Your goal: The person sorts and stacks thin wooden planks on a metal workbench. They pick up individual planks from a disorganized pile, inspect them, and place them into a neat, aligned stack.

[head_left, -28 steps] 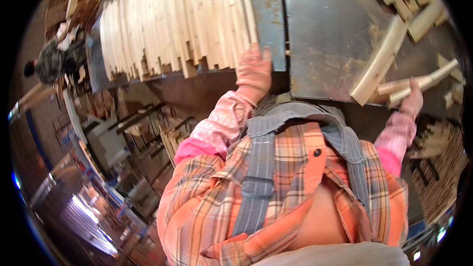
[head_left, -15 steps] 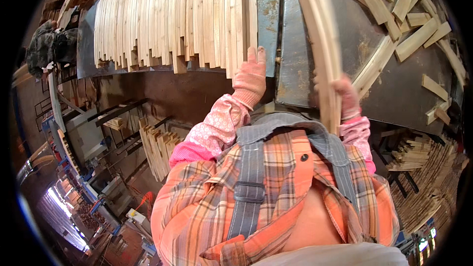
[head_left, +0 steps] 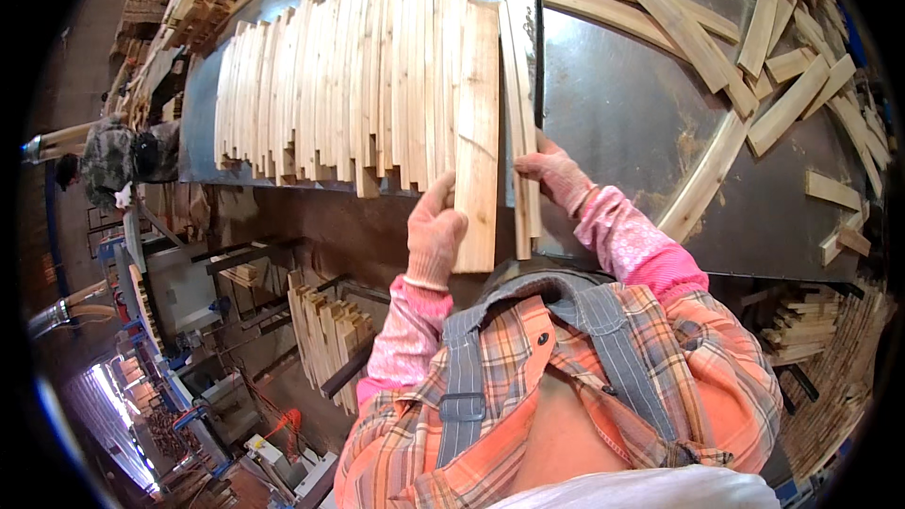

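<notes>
Head view: workshop bench seen from above, read left to right.
Background, far left: a second person [head_left: 108, 165] stands well apart from the bench; not involved.
Row of slats: pale wooden slats [head_left: 349, 85] lie side by side on the grey metal table [head_left: 622, 104], long edges touching, near ends uneven at the table's front edge.
Left hand: gloved left hand [head_left: 436, 234] is closed on the near end of a wide wooden board [head_left: 477, 132], thumb on its left edge, fingers hidden under it. The board sits at the right end of the row, its near end overhanging the table edge.
Right hand: gloved right hand [head_left: 556, 176] grips thin wooden strips [head_left: 521, 123] just right of the board, fingers wrapped round their right edge; strips stand on edge against the board.
Loose stock, right: curved and straight offcuts [head_left: 754, 47] lie scattered on the table, well apart from both hands.
Handling, board: judged light, stiff, dry and rough-sawn; unlikely to slip in cloth gloves. Splinter risk at edges.
Handling, strips: judged thin enough to flex or snap if levered by one end.
Hold point: long edges near the lower third, as now.
</notes>
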### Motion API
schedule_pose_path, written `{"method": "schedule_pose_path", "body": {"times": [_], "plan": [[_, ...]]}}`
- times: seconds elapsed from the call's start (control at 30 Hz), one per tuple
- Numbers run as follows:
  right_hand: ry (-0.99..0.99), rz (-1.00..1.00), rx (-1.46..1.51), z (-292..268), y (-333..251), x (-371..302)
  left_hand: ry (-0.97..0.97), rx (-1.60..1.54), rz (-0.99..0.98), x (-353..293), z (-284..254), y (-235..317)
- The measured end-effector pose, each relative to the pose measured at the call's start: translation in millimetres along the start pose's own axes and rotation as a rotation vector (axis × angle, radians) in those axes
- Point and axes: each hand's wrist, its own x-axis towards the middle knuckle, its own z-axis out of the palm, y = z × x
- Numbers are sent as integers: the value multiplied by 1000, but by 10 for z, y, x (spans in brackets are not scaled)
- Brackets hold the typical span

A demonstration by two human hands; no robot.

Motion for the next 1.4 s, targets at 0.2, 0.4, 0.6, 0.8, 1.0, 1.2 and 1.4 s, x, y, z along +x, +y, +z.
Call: {"method": "schedule_pose_path", "body": {"times": [0.2,0.4,0.6,0.8,1.0,1.2,1.4], "plan": [[-121,232,-1330,478,-479,373,-30,-106,119,-257,-164,177],[476,-317,-1544,-33,-1671,148,-202,207,143,-148,-344,597],[294,-375,-2748,-266,-2589,-827,-487,1422,587,-157,171,1164],[574,-103,-1476,-1881,-1642,-2606,-234,1264,1400,580,1000,1171],[1348,-409,-146,-2655,-130,-3619,-530,735,469,1642,1292,26],[1770,-676,232,-3691,-255,-4407,-627,1077,196,1551,2068,-892],[1938,309,-1137,-5183,-1419,-5306,-800,1435,450,1312,2746,-1296]]}}
